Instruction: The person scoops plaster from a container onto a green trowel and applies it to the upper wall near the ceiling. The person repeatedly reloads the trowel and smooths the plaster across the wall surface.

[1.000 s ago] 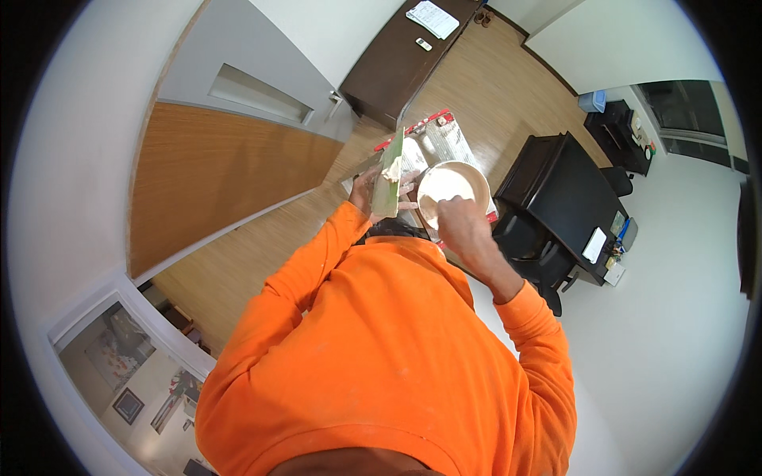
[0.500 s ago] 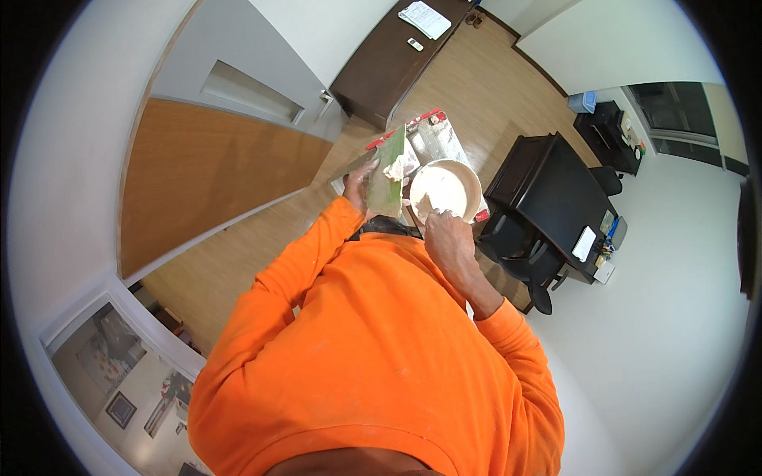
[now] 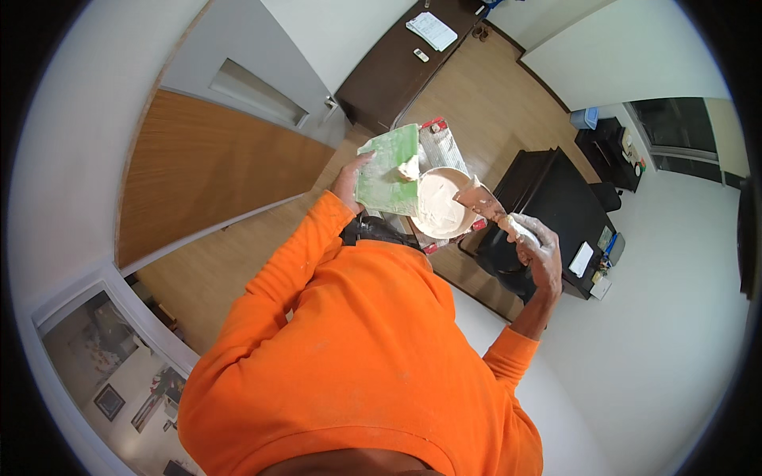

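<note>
Head view: scraper (image 3: 479, 200) now raised out of the paste (image 3: 438, 209); green board (image 3: 385, 176) turned flatter.
Work status: scooping appears paused, my judgement.
Right grip: right hand (image 3: 536, 249) closed round scraper handle; blade up-left, over tub (image 3: 441, 236) edge, contact unclear.
Left grip: left hand (image 3: 346, 182) clamps board's near edge; paste lump (image 3: 409, 169) right of grip.
Tub: between both grips.

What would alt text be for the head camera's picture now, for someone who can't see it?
A person in an orange top holds a scraper in the right grip, its blade at the edge of a round tub of pale paste, and a green board bearing a lump in the left grip.
</note>
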Available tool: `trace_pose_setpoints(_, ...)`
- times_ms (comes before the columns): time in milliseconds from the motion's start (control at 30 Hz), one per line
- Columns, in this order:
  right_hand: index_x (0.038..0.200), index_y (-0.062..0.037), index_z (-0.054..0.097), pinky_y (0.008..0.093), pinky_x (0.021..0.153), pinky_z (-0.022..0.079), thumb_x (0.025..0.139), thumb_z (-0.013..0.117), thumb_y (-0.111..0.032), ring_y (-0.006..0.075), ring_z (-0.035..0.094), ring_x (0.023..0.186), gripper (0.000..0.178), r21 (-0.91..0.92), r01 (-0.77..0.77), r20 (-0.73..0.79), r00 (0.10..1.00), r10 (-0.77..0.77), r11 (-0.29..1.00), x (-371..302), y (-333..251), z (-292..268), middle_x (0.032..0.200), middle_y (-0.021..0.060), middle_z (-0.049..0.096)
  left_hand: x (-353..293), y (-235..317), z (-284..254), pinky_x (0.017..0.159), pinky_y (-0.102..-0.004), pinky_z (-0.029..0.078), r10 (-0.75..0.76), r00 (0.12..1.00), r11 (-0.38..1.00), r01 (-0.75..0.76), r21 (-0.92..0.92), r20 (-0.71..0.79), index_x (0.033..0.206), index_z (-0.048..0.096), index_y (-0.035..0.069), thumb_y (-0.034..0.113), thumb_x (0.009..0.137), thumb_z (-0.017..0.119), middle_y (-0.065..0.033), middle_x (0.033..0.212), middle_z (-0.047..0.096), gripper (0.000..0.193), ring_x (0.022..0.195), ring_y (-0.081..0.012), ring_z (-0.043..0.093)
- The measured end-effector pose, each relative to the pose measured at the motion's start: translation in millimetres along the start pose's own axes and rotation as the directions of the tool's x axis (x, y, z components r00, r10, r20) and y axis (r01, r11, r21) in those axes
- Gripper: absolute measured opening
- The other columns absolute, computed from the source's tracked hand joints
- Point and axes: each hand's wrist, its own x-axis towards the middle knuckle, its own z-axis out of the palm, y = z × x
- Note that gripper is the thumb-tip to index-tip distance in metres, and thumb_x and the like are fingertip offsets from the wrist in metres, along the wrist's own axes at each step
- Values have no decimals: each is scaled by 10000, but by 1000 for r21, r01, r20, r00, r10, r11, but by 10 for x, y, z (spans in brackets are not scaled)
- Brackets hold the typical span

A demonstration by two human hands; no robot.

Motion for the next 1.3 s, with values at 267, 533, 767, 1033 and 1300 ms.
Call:
trace_pose_setpoints(267,1056,42,648,220,527,409,813,738,-136,95,530,653,314,456,349,-193,937,-291,819,140,356,481,948,56,562,-308,62,1083,924,-374,533,18,1000,979,-14,204,-19,1263,553,43,301,934,571,-110,1180,631,418,1054,-228,643)
trace_pose_setpoints(533,1038,47,674,202,528,385,767,774,-21,66,507,693,297,467,295,-253,948,-194,834,150,518,703,1096,61,587,-330,-108,1345,943,-353,526,255,962,891,-272,364,94,1313,515,10,257,946,574,-122,1188,607,446,1104,-221,620)
trace_pose_setpoints(767,1038,41,689,202,549,396,790,763,-52,64,526,746,275,426,341,-336,920,-203,838,9,585,604,1043,47,585,-31,-316,750,966,-373,510,443,811,401,-561,724,383,1332,513,18,280,940,582,-124,1209,614,476,1121,-223,613)
trace_pose_setpoints(1033,1116,-21,640,329,677,467,872,690,-197,166,566,757,304,-386,316,-266,862,-433,867,177,453,524,1006,77,622,-367,107,1472,918,-373,515,176,961,952,-222,210,215,1281,562,50,304,932,594,-109,1170,636,432,1071,-206,618)
trace_pose_setpoints(1300,1188,-36,591,357,757,469,883,690,-227,196,571,862,373,-442,361,-214,846,-487,821,351,-174,530,1078,112,606,-205,863,1422,895,-371,510,429,811,798,-547,254,397,1275,570,70,328,914,618,-104,1145,648,446,1036,-201,618)
